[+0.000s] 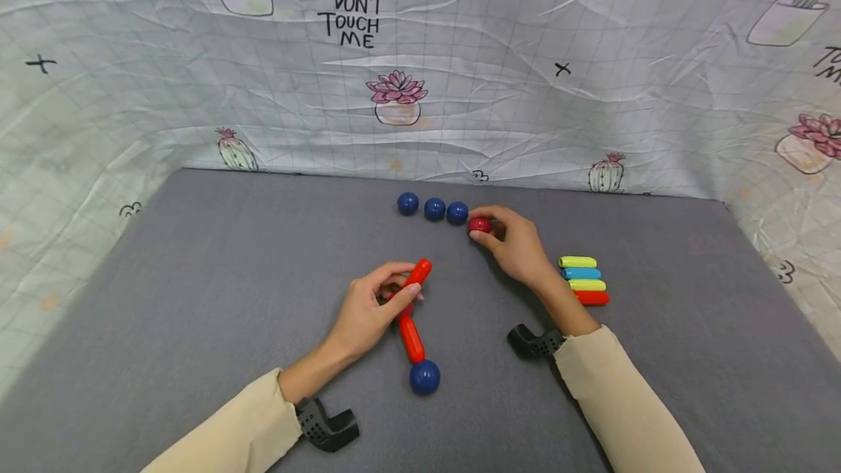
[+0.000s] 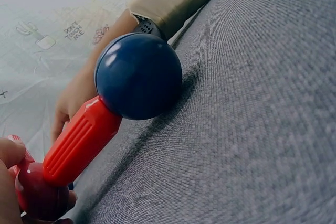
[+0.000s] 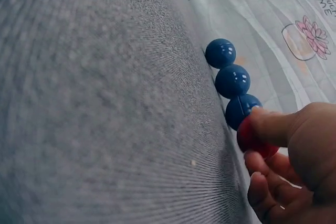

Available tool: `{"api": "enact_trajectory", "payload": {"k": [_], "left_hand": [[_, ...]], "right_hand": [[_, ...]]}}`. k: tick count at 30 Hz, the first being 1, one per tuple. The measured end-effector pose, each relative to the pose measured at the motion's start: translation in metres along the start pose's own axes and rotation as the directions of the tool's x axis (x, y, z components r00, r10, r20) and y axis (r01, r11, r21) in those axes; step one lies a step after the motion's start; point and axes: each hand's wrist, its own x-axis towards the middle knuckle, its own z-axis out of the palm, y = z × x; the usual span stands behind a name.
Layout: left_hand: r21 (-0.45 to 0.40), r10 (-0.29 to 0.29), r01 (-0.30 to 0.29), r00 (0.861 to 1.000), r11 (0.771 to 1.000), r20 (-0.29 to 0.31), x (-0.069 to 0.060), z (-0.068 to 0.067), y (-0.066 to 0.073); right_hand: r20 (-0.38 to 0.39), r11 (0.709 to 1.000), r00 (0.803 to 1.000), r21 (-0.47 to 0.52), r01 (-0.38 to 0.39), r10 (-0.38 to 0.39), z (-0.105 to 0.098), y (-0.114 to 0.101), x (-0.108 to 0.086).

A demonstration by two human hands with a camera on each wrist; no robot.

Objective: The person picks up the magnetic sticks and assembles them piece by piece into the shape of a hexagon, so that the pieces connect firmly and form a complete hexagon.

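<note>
The left hand (image 1: 368, 309) grips a joined piece: a red rod (image 1: 420, 270) above, a red ball (image 2: 39, 190) in the fingers, then a second red rod (image 1: 412, 339) leading down to a blue ball (image 1: 425, 377). At the back of the table, the right hand (image 1: 515, 243) pinches a loose red ball (image 1: 479, 225) between thumb and fingers. That ball is at the right end of a row of blue balls, beside the nearest blue ball (image 1: 457, 213). In the right wrist view the fingers partly cover the red ball (image 3: 252, 136).
Two more blue balls (image 1: 434, 209) continue the row leftward. Right of the right forearm lie stacked rods: a yellow rod (image 1: 578, 262), a blue rod (image 1: 582, 274), another yellow rod (image 1: 588, 285) and a red rod (image 1: 593, 298). A patterned cloth (image 1: 486, 115) hangs behind the grey table (image 1: 230, 276).
</note>
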Motion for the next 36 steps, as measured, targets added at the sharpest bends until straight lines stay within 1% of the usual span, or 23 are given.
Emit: {"api": "enact_trajectory", "payload": {"k": [3, 5, 7, 11, 15, 18, 21, 25, 28, 36], "left_hand": [[0.012, -0.008, 0.008, 1.0, 1.0, -0.008, 0.0, 0.0, 0.001], [0.016, -0.011, 0.011, 1.0, 1.0, -0.014, 0.0, 0.001, 0.001], [0.021, -0.011, 0.011, 1.0, 1.0, -0.022, 0.0, 0.0, 0.001], [0.018, -0.007, 0.007, 1.0, 1.0, -0.028, 0.001, 0.0, 0.001], [0.013, -0.014, 0.014, 1.0, 1.0, -0.025, 0.001, -0.001, 0.002], [0.019, -0.028, 0.028, 0.999, 0.999, -0.023, 0.001, -0.001, 0.002], [0.026, -0.039, 0.04, 0.999, 0.999, -0.021, 0.002, -0.001, 0.003], [0.031, -0.047, 0.048, 0.999, 0.998, -0.022, 0.002, -0.001, 0.004], [0.03, -0.053, 0.054, 0.998, 0.998, -0.023, 0.002, -0.001, 0.005], [0.039, -0.05, 0.051, 0.998, 0.998, -0.025, 0.002, -0.001, 0.003]], "right_hand": [[0.039, 0.995, 0.999, 0.094, -0.033, 0.029, -0.004, -0.004, -0.001], [0.078, 0.984, 0.996, 0.168, -0.052, 0.04, -0.008, -0.007, -0.001], [0.124, 0.969, 0.992, 0.24, -0.059, 0.029, -0.011, -0.011, -0.002], [0.203, 0.939, 0.978, 0.344, -0.024, -0.05, -0.015, -0.018, -0.002], [0.242, 0.915, 0.961, 0.404, 0.023, -0.131, -0.014, -0.025, -0.003], [0.257, 0.906, 0.952, 0.421, 0.045, -0.167, -0.013, -0.03, -0.005], [0.277, 0.908, 0.942, 0.415, 0.06, -0.188, -0.013, -0.032, -0.005], [0.32, 0.91, 0.923, 0.408, 0.071, -0.215, -0.012, -0.034, -0.006], [0.343, 0.904, 0.909, 0.42, 0.078, -0.238, -0.011, -0.036, -0.006], [0.364, 0.899, 0.892, 0.427, 0.094, -0.266, -0.01, -0.041, -0.007]]}}
